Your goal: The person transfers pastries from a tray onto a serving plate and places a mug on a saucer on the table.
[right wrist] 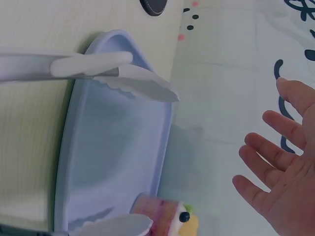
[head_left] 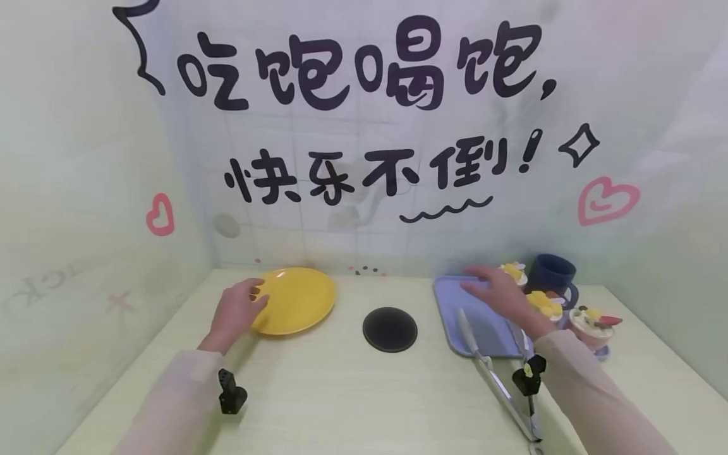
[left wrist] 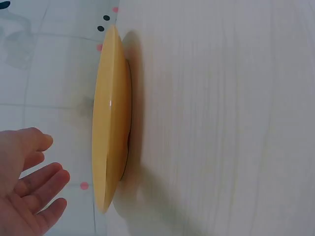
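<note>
Left hand (head_left: 236,311), fingers loosely bent, and right hand (head_left: 505,298), fingers spread, hover empty over round glossy yellow plate (head_left: 298,300) and rectangular lavender tray (head_left: 491,338), silver metal tongs (head_left: 503,390) angled tips-over-tray, probably for cleanliness.

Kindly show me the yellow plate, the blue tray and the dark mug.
Yellow plate (head_left: 299,300), head view: inner surface.
Blue tray (head_left: 492,330), head view: bare bottom.
Dark mug (head_left: 550,280), head view: outer wall.

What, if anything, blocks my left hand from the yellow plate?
Nothing visible: the left wrist view shows only a gap between your left hand and the yellow plate. The black disc lies right of the plate, not between them.
</note>
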`<state>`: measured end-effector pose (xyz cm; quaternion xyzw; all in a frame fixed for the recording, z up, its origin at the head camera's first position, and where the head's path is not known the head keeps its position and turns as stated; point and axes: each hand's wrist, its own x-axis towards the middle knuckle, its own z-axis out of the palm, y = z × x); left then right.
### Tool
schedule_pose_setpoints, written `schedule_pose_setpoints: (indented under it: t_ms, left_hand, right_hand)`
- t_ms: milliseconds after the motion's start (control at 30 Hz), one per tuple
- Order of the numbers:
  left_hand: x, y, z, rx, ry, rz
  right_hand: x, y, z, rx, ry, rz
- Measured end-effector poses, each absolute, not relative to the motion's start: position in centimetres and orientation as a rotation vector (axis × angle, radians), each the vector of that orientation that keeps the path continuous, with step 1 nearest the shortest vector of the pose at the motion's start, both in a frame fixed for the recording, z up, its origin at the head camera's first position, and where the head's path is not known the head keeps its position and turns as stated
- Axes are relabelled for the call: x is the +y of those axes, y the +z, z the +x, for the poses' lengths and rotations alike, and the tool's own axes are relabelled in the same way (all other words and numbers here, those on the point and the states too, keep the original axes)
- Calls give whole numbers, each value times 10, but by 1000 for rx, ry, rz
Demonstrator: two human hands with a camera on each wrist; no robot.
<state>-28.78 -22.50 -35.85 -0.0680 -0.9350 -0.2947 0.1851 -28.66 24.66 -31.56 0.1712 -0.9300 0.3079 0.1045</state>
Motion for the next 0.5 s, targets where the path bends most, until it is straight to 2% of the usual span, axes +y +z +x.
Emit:
schedule_pose_setpoints:
  t_ms: [233,500]
  left_hand:
    - [-242,-361,-289,-2590,-976,-86]
    - [-256,-366,-286,-2624,-1053,48]
  right_hand:
    - [258,-310,-268,-2735,1084,520]
    - [269,-306,-250,-2731,1029,595]
